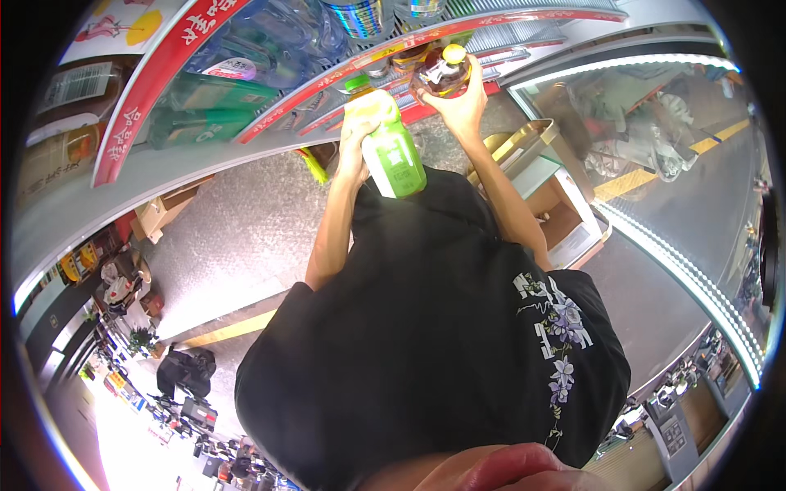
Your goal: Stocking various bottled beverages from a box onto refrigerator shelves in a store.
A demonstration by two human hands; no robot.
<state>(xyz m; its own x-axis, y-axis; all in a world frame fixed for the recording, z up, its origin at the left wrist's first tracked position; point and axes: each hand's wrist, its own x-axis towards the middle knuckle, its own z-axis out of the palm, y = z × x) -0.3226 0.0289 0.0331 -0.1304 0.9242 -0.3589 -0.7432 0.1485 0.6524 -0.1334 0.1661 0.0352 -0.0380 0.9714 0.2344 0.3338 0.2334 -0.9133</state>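
Observation:
My left hand [353,147] grips a bottle with a green-and-white label [396,156], which is tilted in front of my black shirt. Just beyond it, a green-capped bottle [358,88] shows at the shelf edge; I cannot tell whether my fingers touch it. My right hand [463,110] is closed around a dark amber drink bottle with a yellow cap [443,73], thumb on the near side and fingers along the right. That bottle is in front of the red-edged cooler shelf [368,58], and more bottles are partly hidden behind it.
Clear plastic bottles [282,37] and green-labelled bottles [209,101] fill the shelves at upper left. An open glass door [651,147] with light strips stands to the right. Below it is a gold-framed cart or case [552,178]. A cardboard box [166,212] sits at left.

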